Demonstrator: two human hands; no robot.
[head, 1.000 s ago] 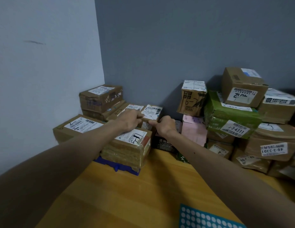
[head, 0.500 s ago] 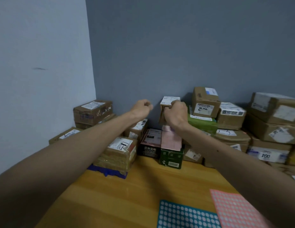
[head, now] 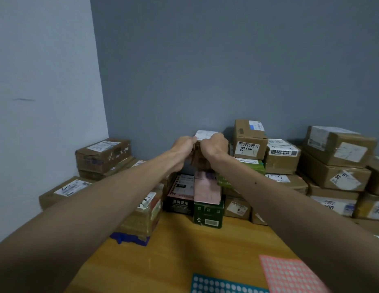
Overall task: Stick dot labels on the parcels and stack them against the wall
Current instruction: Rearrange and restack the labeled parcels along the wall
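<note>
Brown parcel [head: 198,158] by the wall [head: 226,70] is newly clamped by fingers of left hand [head: 183,146] and right hand [head: 215,145]; stacking likely resumes.

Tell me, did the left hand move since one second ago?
Yes. The left hand went right and up: it was well left of the small brown box beside the green box; now it grips that box.

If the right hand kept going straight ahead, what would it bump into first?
Probably the dark grey wall behind. The right hand grips the small brown cardboard box, and nothing else shows beyond it, though depth is unclear.
</note>
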